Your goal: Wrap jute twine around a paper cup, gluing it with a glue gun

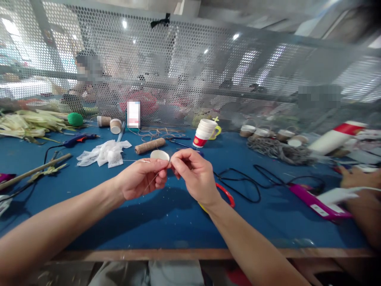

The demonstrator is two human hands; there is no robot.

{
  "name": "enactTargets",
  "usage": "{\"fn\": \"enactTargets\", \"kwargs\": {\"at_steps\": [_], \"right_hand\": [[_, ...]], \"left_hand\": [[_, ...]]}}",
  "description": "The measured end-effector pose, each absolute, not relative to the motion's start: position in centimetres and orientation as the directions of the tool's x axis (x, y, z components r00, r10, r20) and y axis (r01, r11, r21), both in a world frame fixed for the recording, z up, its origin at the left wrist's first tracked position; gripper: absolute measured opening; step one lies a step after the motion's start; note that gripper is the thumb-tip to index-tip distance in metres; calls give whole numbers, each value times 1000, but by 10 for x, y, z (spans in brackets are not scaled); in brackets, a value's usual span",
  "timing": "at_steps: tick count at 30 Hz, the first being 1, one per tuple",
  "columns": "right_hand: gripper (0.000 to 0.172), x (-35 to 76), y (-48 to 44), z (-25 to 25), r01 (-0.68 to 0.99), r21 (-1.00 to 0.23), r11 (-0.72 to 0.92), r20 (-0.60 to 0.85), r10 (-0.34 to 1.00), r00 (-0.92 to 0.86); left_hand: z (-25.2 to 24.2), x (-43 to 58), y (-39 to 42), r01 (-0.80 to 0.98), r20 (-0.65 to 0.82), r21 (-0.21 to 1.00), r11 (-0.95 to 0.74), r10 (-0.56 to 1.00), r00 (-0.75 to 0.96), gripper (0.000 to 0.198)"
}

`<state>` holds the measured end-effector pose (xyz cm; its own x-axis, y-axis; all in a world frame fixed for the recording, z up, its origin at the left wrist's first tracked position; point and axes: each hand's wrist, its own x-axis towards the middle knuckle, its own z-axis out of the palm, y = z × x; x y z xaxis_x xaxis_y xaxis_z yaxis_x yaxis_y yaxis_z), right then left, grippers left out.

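Note:
My left hand [145,176] is closed in a pinch on a thin pale string [151,182], one strand hanging below the fingers and another sticking out to the left. Fingertip to fingertip with it, my right hand [193,171] is also closed, pinching at the same spot where the string passes between the hands. What exactly lies under the fingertips is too small to make out. Right behind the left thumb shows a round white disc [160,155], partly covered by the hand. A roll of brown twine [150,145] lies just beyond.
On the blue table [133,226] are white lace fabric [107,153], a glue gun [79,139], stacked paper cups [205,132], a phone [133,114], grey yarn [279,150] and a purple power strip [320,202] with black cable. Another person's hand [358,177] is at right. A perforated metal screen [193,59] stands behind.

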<state>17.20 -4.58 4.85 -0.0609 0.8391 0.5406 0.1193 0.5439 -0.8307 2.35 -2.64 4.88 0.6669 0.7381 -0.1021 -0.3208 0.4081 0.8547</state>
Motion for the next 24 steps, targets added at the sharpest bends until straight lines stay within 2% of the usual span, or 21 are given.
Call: {"fn": "enactTargets", "kwargs": {"at_steps": [2,4,5,6,7,9,11,12,13,15,18,20,22,24], "right_hand": [[14,174,-37,47,-21,-905,425,426,905,-20],[15,178,-25,46,-180,-937,298,297,954,34],[15,181,-20,46,-244,-937,248,242,969,58],[15,183,-16,46,-293,-934,206,193,979,72],[14,184,-13,46,-329,-929,169,153,985,74],[14,186,-11,46,-378,-919,110,99,994,48],[15,184,-13,46,-400,-915,56,63,998,-3],[16,182,-15,46,-400,-916,31,47,998,-30],[17,179,-18,45,-393,-919,11,35,998,-52],[19,174,-23,44,-363,-932,-6,25,996,-81],[21,167,-29,42,-308,-949,64,94,992,-85],[21,164,-32,40,-272,-951,149,174,982,-71],[21,163,-33,38,-223,-946,233,251,966,-55],[19,164,-35,37,-155,-937,312,321,946,-37]], "left_hand": [[46,22,-23,-239,-54,934,265,767,639,26],[46,18,-22,-49,60,998,-38,804,591,34],[47,15,-21,70,155,969,-235,811,565,36],[50,12,-21,184,284,880,-438,795,537,35],[53,9,-21,283,427,734,-617,743,515,32],[59,3,-21,405,673,362,-840,536,510,21],[63,0,-18,432,768,44,-901,308,562,17],[63,0,-16,427,773,-61,-902,227,592,16],[62,0,-14,419,770,-132,-898,173,614,14],[57,3,-10,420,779,-188,-888,126,614,9],[46,9,-9,450,827,-135,-883,150,542,8],[40,12,-10,444,857,-26,-896,208,471,9],[38,15,-13,386,854,179,-905,337,396,9],[39,18,-17,270,750,510,-817,576,326,10]]}}
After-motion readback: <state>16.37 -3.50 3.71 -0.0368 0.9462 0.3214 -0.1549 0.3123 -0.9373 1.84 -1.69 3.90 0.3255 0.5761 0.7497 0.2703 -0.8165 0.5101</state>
